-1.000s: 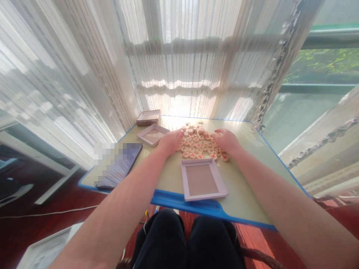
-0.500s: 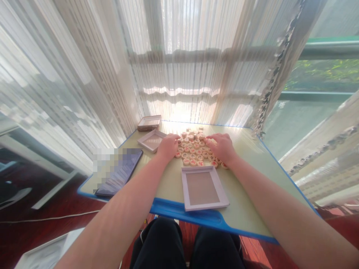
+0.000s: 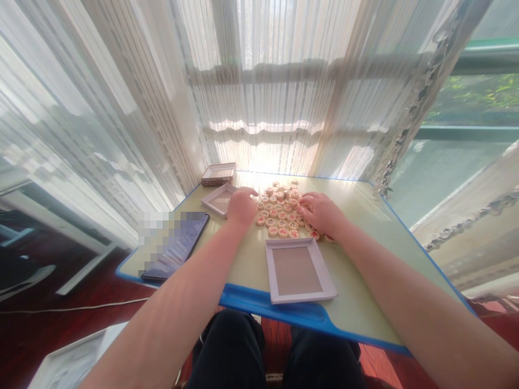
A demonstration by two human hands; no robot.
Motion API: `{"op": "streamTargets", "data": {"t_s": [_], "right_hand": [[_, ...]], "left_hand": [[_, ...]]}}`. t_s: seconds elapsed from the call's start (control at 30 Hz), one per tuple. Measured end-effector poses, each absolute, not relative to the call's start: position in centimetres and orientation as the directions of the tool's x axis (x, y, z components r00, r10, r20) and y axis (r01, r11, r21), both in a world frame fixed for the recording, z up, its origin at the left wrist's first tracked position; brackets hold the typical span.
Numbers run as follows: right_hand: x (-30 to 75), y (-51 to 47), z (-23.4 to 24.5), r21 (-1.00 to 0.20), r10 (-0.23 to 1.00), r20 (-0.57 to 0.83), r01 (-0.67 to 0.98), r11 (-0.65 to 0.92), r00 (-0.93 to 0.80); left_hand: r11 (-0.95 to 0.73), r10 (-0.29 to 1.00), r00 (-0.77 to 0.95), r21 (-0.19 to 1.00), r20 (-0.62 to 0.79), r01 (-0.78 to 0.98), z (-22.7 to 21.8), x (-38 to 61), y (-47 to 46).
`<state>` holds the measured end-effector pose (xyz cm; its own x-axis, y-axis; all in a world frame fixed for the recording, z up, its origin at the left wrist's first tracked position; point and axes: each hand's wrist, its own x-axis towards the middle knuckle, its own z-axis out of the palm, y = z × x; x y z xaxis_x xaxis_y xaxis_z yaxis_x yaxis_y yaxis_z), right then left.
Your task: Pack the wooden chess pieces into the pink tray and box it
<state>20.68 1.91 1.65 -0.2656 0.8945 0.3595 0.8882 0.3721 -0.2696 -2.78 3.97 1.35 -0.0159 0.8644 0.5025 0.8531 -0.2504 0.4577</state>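
Observation:
Several round wooden chess pieces (image 3: 280,208) with red and dark characters lie in a patch on a pale green table (image 3: 365,259). My left hand (image 3: 241,206) rests palm down at the left edge of the patch, its fingers curled over the nearest pieces. My right hand (image 3: 322,212) lies on the right side of the patch, fingers bent and pressing on pieces. What either hand holds is hidden under the fingers. An empty white shallow box tray (image 3: 298,268) sits just in front of the pieces.
A second white tray (image 3: 218,199) lies left of my left hand, with stacked brown trays (image 3: 218,173) behind it. A dark phone (image 3: 178,246) rests at the table's left edge. Sheer curtains (image 3: 259,97) hang right behind the table. My knees show below the blue front edge (image 3: 292,312).
Both hands have drawn closer together over the pieces, and the pile looks more tightly bunched. My view has shifted slightly.

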Motion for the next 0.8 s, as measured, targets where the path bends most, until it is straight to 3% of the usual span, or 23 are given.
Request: {"op": "streamTargets", "data": {"t_s": [0.37, 0.6, 0.8], "right_hand": [[20.2, 2.0, 1.6, -0.289, 0.855, 0.381, 0.833, 0.471, -0.352], [20.6, 2.0, 2.2, -0.307, 0.902, 0.366, 0.885, 0.35, -0.23], [21.3, 1.9, 2.3, -0.324, 0.931, 0.314, 0.901, 0.288, -0.184]], "left_hand": [[-0.248, 0.898, 0.04, 0.429, 0.439, 0.869, 1.2, -2.5, 4.1], [-0.242, 0.833, -0.083, 0.494, 0.548, 0.835, 1.7, -2.7, 3.8], [-0.225, 0.84, -0.09, 0.494, 0.535, 0.84, 1.5, -2.8, 4.1]]}}
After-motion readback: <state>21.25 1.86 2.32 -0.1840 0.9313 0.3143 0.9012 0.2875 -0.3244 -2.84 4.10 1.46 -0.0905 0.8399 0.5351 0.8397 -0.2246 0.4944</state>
